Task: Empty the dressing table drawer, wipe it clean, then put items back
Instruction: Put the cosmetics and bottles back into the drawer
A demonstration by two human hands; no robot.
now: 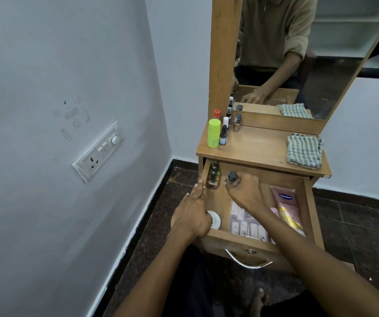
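Note:
The wooden drawer (pixel 309 209) of the dressing table stands pulled out. My right hand (pixel 244 193) pinches a small dark-capped bottle (pixel 231 176) just above the drawer's back left part. My left hand (pixel 192 213) rests on the drawer's left wall, fingers lying over its edge. Inside the drawer are a few nail polish bottles (pixel 213 176) in the back left corner, a white round jar (pixel 214 219) partly under my left hand, a flat pack of small tubes (pixel 248 225) and a pink tube (pixel 288 207) at the right.
On the tabletop (pixel 259 147) stand a green container (pixel 214 133), a red-capped bottle (pixel 217 113) and several small bottles (pixel 224 135) at the left, and a folded checked cloth (pixel 304 150) at the right. A mirror (pixel 298 53) rises behind. A wall with a switchboard (pixel 99 152) is close on the left.

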